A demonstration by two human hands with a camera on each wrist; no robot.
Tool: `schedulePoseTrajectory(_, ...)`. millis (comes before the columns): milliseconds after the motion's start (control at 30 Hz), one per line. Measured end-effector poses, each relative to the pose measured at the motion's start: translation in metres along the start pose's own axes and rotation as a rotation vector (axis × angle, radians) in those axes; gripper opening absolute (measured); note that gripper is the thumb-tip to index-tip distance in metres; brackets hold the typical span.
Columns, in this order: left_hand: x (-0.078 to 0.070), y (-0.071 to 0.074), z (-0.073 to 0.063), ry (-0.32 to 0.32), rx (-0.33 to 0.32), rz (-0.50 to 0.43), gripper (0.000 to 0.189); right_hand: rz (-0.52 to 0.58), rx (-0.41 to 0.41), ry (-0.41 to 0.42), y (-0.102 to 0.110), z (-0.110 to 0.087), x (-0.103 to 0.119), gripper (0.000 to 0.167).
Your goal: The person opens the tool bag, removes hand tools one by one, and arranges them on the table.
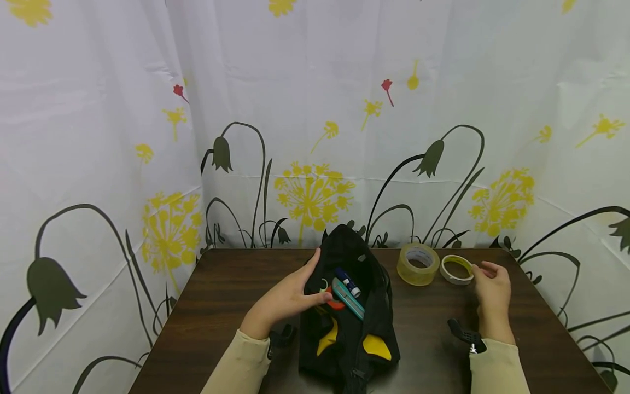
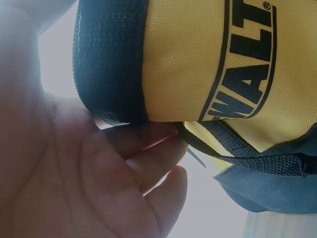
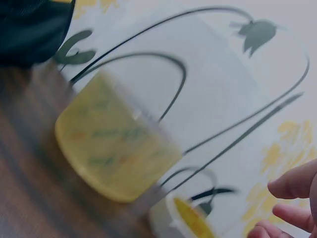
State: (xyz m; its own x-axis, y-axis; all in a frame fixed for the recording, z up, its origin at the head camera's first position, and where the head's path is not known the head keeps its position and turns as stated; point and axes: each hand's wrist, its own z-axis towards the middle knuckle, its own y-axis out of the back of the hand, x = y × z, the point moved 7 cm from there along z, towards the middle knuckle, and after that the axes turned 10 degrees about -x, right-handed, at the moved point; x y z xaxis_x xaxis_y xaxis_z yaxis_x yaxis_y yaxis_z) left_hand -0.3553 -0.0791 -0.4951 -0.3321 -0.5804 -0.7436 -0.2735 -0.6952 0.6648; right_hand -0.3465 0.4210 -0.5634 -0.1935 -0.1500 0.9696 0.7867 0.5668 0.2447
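Note:
A black and yellow tool bag (image 1: 351,339) stands gaping in the middle of the table. My left hand (image 1: 287,295) grips its left rim, thumb on the inner side; in the left wrist view the fingers (image 2: 158,163) pass under the yellow lettered panel (image 2: 188,59). Inside lie a teal utility knife (image 1: 348,299), a dark blue glue stick (image 1: 347,282) and a red-orange item (image 1: 336,304), partly hidden. My right hand (image 1: 494,287) is beside a narrow white tape roll (image 1: 456,280), its fingers apart from the roll in the right wrist view and holding nothing.
A wide roll of clear yellowish packing tape (image 1: 418,275) lies left of the narrow roll, near the table's back edge. Behind the brown wooden table (image 1: 236,284) hangs a white flowered curtain (image 1: 315,109). Each wrist wears a black strap mount (image 1: 465,332).

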Motion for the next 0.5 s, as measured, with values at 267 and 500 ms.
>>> schedulePoseTrajectory(267, -0.002, 0.001, 0.000, -0.008, 0.002, 0.000, 0.113, 0.027, 0.010, 0.079, 0.016, -0.015, 0.050, 0.034)
schedulePoseTrajectory(500, 0.000, 0.000, 0.001, 0.007, 0.003, 0.003, 0.114, 0.192, 0.031, 0.089, 0.028, -0.037, 0.093, 0.024)
